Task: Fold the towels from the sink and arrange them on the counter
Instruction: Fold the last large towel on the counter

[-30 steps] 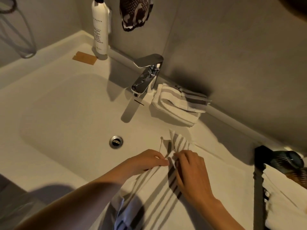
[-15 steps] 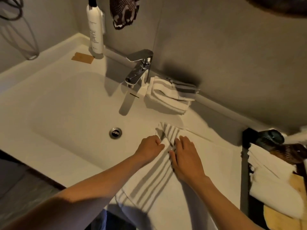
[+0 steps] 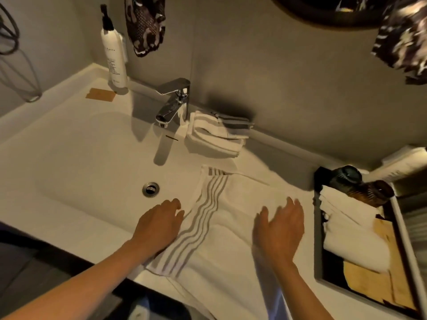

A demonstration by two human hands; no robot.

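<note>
Head view: striped towel [image 3: 221, 229] lies flat between both released hands [image 3: 159, 224] [image 3: 278, 227], grip on nothing.

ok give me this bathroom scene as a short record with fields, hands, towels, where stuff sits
left hand: left hand flat, palm down on the striped edge of the white grey-striped towel
right hand: right hand open, fingers spread over the same towel
towel: spread flat on the white counter, overhanging the front edge
folded stack: folded white striped towels right of the chrome faucet
basin: white sink
</note>
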